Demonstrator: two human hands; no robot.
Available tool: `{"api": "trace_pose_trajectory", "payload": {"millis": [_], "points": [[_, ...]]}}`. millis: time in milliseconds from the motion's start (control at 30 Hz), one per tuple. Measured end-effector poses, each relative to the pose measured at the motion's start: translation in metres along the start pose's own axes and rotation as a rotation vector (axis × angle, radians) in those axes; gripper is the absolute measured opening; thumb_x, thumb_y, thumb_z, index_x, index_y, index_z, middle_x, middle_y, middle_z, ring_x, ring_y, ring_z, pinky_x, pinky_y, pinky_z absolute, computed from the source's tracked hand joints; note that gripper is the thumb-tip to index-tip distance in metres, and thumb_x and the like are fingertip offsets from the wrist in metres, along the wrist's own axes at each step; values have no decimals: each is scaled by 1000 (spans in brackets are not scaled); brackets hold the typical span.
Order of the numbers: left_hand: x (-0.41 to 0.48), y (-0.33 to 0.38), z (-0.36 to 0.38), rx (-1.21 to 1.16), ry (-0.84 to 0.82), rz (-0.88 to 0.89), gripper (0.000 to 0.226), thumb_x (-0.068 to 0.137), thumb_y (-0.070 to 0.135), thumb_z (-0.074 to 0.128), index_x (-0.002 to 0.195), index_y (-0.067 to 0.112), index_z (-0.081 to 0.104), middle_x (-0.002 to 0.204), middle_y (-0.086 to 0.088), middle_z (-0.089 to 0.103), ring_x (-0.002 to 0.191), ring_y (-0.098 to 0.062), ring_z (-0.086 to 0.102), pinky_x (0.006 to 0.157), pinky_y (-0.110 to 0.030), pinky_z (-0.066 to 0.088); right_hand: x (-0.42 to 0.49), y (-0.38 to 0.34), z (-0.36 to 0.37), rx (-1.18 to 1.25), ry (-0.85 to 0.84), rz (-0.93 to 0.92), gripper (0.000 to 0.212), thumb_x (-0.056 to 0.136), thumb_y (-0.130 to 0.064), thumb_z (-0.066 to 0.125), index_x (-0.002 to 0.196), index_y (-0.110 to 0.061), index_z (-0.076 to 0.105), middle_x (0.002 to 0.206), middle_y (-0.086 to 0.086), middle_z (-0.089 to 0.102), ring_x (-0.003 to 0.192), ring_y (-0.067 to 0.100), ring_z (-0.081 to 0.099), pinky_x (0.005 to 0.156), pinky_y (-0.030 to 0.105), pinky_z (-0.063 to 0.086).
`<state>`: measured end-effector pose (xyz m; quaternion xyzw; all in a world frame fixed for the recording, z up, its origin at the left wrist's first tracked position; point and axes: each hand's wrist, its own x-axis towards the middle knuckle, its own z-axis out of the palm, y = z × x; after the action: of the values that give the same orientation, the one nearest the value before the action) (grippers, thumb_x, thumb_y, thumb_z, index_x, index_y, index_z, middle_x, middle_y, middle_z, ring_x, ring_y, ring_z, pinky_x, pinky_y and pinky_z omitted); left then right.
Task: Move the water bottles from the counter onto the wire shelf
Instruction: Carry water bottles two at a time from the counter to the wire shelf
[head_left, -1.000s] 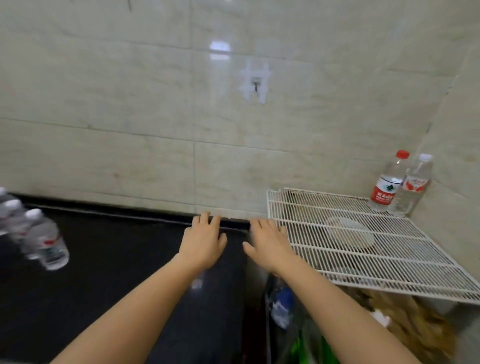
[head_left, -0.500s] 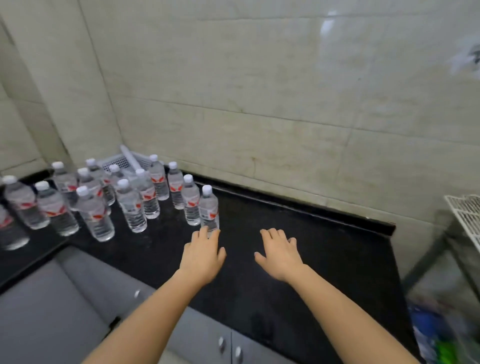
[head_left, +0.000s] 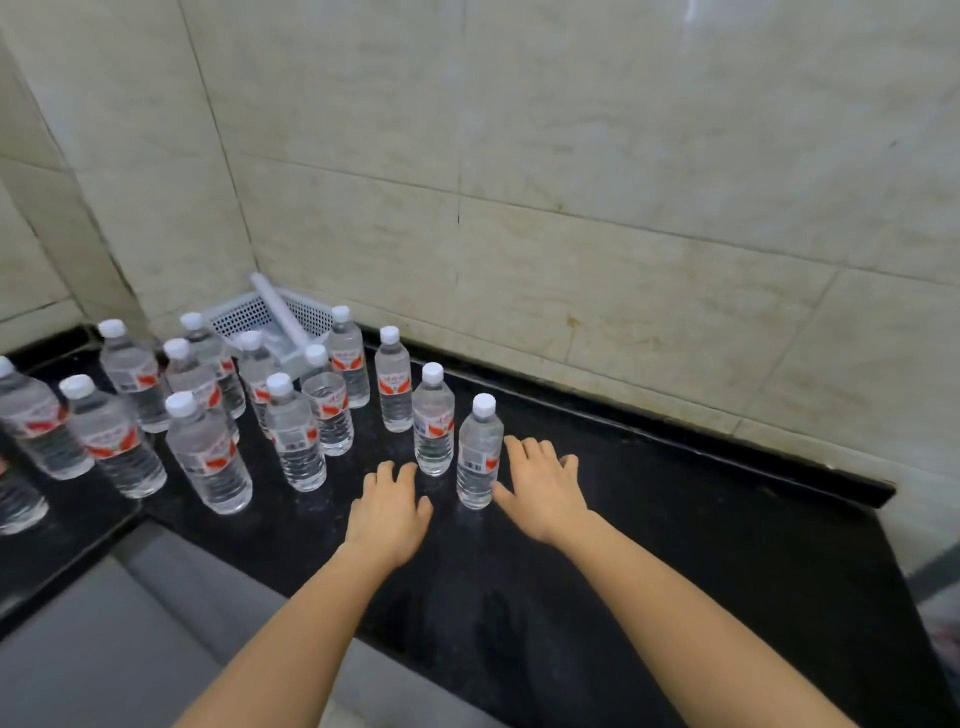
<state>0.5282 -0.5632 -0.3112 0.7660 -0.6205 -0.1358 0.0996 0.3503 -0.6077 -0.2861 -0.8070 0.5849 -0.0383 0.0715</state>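
Item: black polished stone worktop (head_left: 675, 545), L-shaped, running along a beige tiled wall (head_left: 623, 156) and turning toward the near left. Stock on it: upward of a dozen clear plastic water bottles (head_left: 208, 457) with white screw caps and red-and-white labels, all upright and capped, crowded over the left part of the surface. From that cluster a short diagonal line of three runs toward the near right: far bottle (head_left: 393, 387), middle bottle (head_left: 434, 426), and nearest bottle (head_left: 478, 457), which stands at the right end, apart from the rest. Behind the cluster, in the far corner against the wall: white perforated plastic basket (head_left: 249, 314) with a white tube (head_left: 280, 319) lying slantwise across it. Below the worktop's near edge: grey cabinet front (head_left: 130, 649). Left hand (head_left: 389, 512): palm down above the worktop, just near and left of the middle bottle; grip wide, fingers loosely spread, holding nothing. Right hand (head_left: 543, 491): palm down immediately right of the nearest bottle; grip wide, fingers straight and spread, holding nothing; thumb lies against or just beside the bottle's lower body, and contact cannot be told. Both bare forearms reach in from the near edge.
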Motion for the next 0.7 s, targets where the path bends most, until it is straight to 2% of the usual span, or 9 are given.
{"api": "trace_pose_trajectory", "payload": {"millis": [167, 333, 400, 533, 600, 700], "points": [[65, 9, -7, -80, 66, 13, 54, 95, 33, 45, 143, 15, 29, 146, -10, 32, 130, -31, 34, 99, -45, 41, 65, 6, -4, -23, 45, -43, 61, 97, -38, 44, 149, -17, 22, 139, 6, 42, 125, 26, 37, 102, 46, 29], [113, 19, -10, -170, 131, 13, 61, 92, 30, 50, 145, 16, 23, 143, -14, 34, 125, -35, 39, 96, -48, 44, 108, 8, -3, -63, 12, -117, 59, 98, -39, 42, 151, -21, 23, 141, 6, 40, 128, 27, 34, 102, 46, 27], [130, 20, -10, -176, 145, 26, 64, 92, 30, 51, 147, 17, 19, 147, -15, 27, 127, -36, 38, 96, -48, 44, 116, 9, 2, -80, -12, -141, 58, 99, -39, 41, 151, -22, 22, 141, 5, 41, 129, 26, 34, 103, 46, 26], [162, 20, -14, -172, 156, 85, 63, 96, 29, 46, 150, 19, 16, 155, -13, 18, 139, -33, 26, 105, -47, 39, 120, 12, 10, -65, -12, -155, 61, 99, -44, 36, 153, -23, 16, 139, 3, 44, 128, 25, 36, 104, 45, 25], [174, 19, -15, -152, 135, 142, 55, 97, 26, 43, 148, 18, 24, 154, -9, 25, 137, -30, 31, 105, -45, 39, 118, 12, 12, -42, -6, -149, 63, 99, -48, 34, 153, -22, 15, 139, 2, 46, 128, 24, 36, 105, 45, 25], [178, 16, -14, -186, 143, 201, 45, 99, 22, 42, 143, 14, 36, 140, -9, 44, 123, -28, 47, 94, -41, 45, 114, 8, 14, -23, -1, -109, 64, 99, -52, 29, 154, -21, 14, 138, 1, 47, 128, 23, 37, 106, 46, 25]]}}
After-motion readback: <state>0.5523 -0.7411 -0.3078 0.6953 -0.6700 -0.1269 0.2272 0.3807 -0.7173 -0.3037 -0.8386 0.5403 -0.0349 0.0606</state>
